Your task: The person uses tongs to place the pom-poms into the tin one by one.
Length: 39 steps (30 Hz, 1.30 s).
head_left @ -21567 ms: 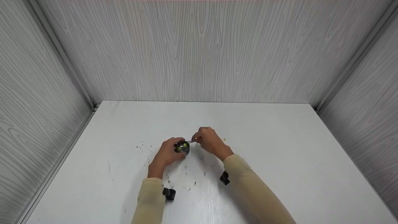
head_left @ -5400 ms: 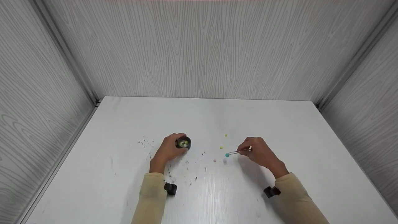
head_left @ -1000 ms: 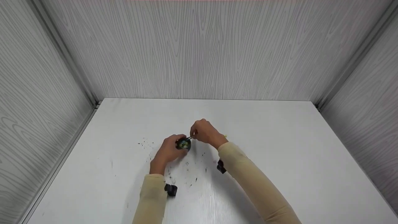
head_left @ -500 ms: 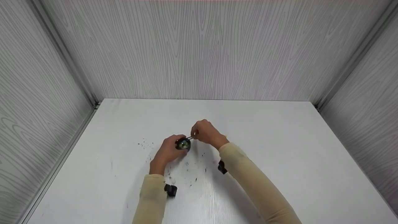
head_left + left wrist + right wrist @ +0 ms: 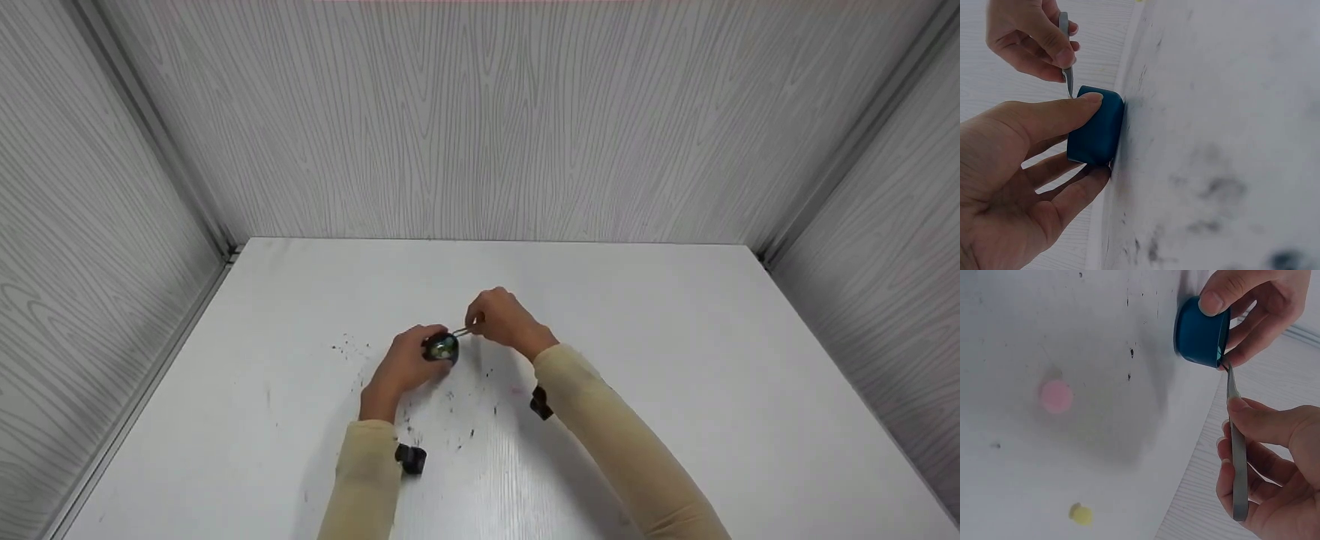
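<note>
My left hand (image 5: 405, 365) grips a small cup (image 5: 441, 348) that stands on the table, thumb and fingers around its sides. Both wrist views show the cup's wall as blue (image 5: 1095, 129); several light beads show inside it in the head view. To its right, my right hand (image 5: 504, 319) pinches a pair of metal tweezers (image 5: 1238, 461) between thumb and fingers. The tweezers' tips reach over the cup's rim, and a bit of turquoise shows just inside there in the right wrist view. The tips themselves are partly hidden by the cup.
A pink bead (image 5: 1056, 396) and a yellow bead (image 5: 1082, 514) lie on the white table, right of the cup. Dark specks and smudges (image 5: 450, 401) mark the table near the hands. Grey wood-grain panels (image 5: 480, 120) close off the back and both sides.
Some seconds ago the tweezers held a turquoise bead off to the right; my right hand has since come left to the cup. In the last second it has edged slightly right; my left hand stays.
</note>
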Tool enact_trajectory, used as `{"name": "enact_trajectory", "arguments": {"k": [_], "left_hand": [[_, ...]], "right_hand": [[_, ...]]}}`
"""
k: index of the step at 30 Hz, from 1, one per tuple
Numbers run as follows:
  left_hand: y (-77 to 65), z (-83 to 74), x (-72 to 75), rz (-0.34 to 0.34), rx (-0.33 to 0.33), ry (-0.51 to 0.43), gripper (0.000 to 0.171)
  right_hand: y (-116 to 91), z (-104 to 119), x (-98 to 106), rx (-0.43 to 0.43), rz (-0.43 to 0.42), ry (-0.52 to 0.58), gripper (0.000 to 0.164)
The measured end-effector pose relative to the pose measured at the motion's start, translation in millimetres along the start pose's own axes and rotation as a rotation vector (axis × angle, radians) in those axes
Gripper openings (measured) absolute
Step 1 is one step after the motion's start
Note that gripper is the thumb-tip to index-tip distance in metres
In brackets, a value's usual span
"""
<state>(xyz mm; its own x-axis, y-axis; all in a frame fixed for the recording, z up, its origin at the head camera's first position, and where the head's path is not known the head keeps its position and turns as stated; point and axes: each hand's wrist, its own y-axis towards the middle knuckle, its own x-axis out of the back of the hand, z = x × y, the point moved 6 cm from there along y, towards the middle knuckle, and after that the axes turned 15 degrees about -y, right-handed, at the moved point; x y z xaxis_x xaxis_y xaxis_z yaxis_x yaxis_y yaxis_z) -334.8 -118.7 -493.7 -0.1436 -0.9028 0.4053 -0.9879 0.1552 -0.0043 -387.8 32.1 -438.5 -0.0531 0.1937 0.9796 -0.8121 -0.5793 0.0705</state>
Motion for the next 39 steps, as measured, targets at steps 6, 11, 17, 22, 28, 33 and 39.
{"name": "enact_trajectory", "arguments": {"k": [6, 11, 17, 22, 28, 33, 39], "left_hand": [[-0.3, 0.4, 1.0, -0.001, -0.005, -0.003, 0.058], [-1.0, 1.5, 0.5, 0.001, -0.014, -0.007, 0.058], [-1.2, 3.5, 0.3, -0.001, 0.002, -0.028, 0.059], [-1.2, 2.7, -0.2, -0.003, 0.001, -0.020, 0.058], [-0.9, 2.6, -1.1, 0.001, 0.013, -0.019, 0.059], [-1.1, 0.9, -1.6, 0.003, 0.006, -0.009, 0.058], [-0.7, 0.7, -1.4, 0.007, 0.004, -0.003, 0.058]], "right_hand": [[-2.4, -5.2, 2.1, -0.007, -0.017, -0.001, 0.009], [-5.5, -7.6, 5.0, 0.005, -0.036, -0.004, 0.008], [-10.0, -9.3, 9.8, 0.020, -0.051, -0.005, 0.009], [-14.7, -16.9, 10.6, 0.010, -0.053, -0.011, 0.010], [-24.6, -29.8, 14.4, -0.002, -0.053, 0.012, 0.009], [-35.4, -43.8, 19.1, -0.019, -0.055, 0.015, 0.010], [-48.4, -68.5, 23.7, -0.070, -0.062, 0.026, 0.009]]}}
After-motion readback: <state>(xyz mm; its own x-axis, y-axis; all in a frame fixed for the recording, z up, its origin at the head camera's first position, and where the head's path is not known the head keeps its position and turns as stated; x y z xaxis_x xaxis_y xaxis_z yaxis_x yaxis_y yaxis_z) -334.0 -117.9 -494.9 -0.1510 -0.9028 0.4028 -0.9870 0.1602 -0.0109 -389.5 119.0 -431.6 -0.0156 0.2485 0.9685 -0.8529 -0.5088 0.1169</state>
